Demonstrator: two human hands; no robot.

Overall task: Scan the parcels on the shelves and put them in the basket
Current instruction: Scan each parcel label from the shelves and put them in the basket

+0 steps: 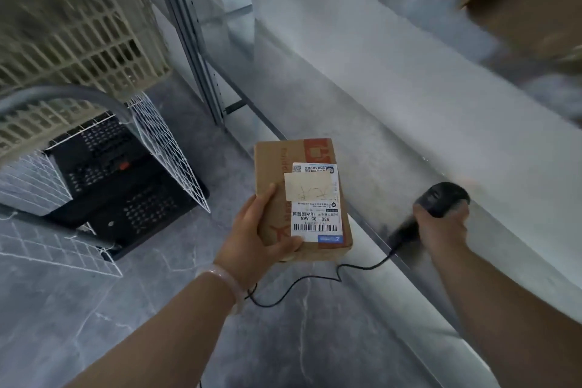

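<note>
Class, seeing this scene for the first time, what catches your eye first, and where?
At centre, the left hand grips a cardboard parcel, its white barcode label facing up. To its right, the right hand holds a black scanner beside the metal shelf.

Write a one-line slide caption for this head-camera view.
Left hand holds a labelled cardboard parcel while the right hand grips a corded black scanner beside a metal shelf.
</note>
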